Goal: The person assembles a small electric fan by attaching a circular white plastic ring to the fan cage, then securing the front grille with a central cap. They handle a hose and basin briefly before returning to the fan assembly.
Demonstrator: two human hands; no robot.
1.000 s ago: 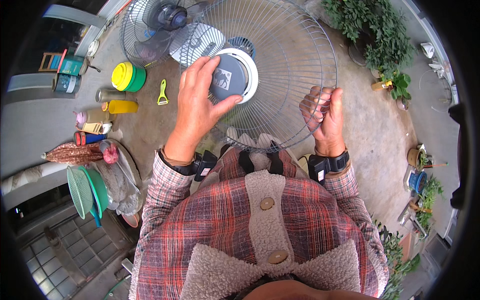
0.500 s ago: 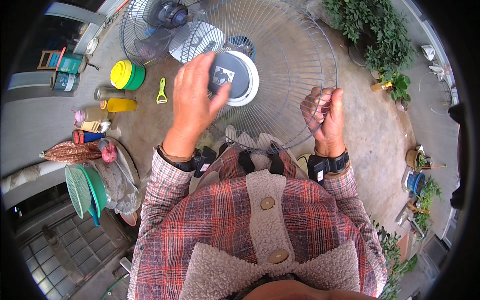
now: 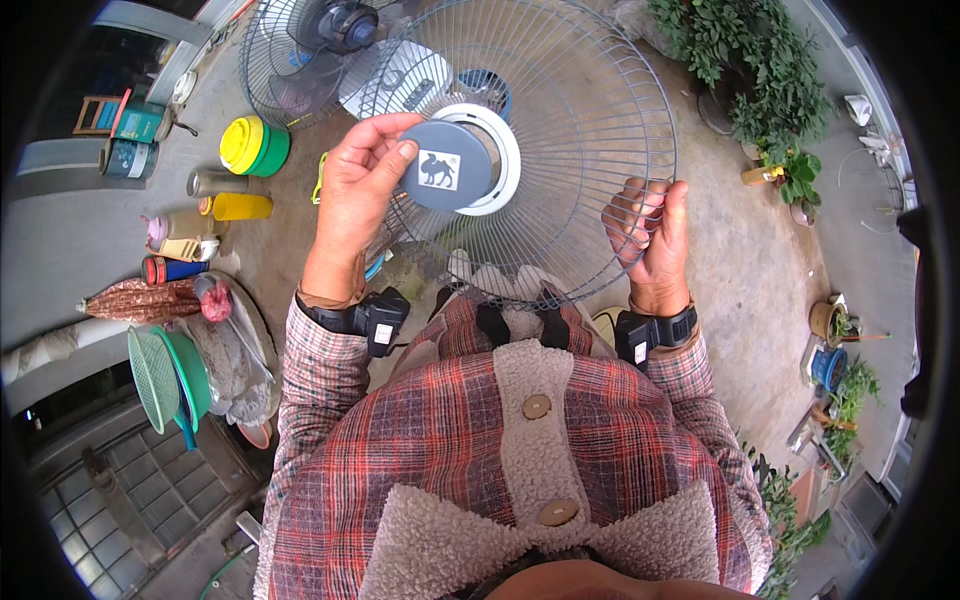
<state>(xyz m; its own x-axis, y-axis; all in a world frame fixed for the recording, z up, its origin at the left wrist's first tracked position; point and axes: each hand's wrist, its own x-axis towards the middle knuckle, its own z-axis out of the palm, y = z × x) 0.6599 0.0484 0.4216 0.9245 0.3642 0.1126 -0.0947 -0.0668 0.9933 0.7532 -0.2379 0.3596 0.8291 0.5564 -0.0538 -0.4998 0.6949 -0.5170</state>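
Observation:
A round wire fan grille [image 3: 575, 130] is held up in front of me. My right hand [image 3: 648, 235] is closed around its rim on the right side. At its centre is a white plastic ring [image 3: 507, 150]. My left hand [image 3: 362, 185] pinches the left edge of a dark grey disc, the grille's centre cap [image 3: 447, 190], between thumb and fingers. The cap bears a pale square with an animal figure. It lies shifted left of the ring, covering part of it, and the ring's opening shows at the right.
Farther off stands the fan body [image 3: 345, 28] with its rear cage and a white base [image 3: 400, 80]. Along the left lie a yellow and green container [image 3: 255, 147], a yellow cup [image 3: 240, 207], jars and a green basin [image 3: 190, 370]. Potted plants [image 3: 740, 80] line the right.
My left hand has moved left and now pinches the cap's edge. The cap has shifted left off the white ring, uncovering part of its opening. The right hand stays on the rim.

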